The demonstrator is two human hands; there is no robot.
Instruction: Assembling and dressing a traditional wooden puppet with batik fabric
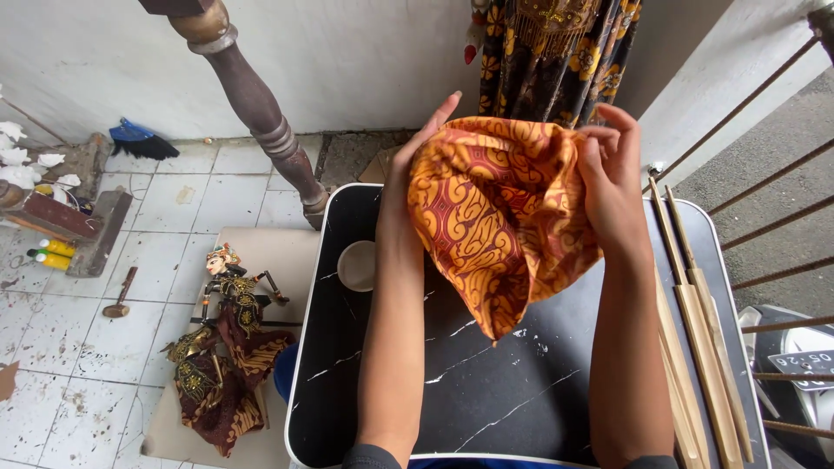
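Note:
I hold an orange and red patterned cloth (495,217) up over a black marble-look table (486,391). My left hand (408,174) grips the cloth's left edge, fingers pointing up. My right hand (612,174) grips its right edge from above. The cloth bunches at the top and hangs to a point above the tabletop.
Several long wooden sticks (704,330) lie along the table's right side. A small white bowl (357,265) sits at its left edge. On the tiled floor to the left lies a dressed rod puppet (226,339) on a mat. A carved wooden post (261,113) leans behind. A metal railing (773,217) runs along the right.

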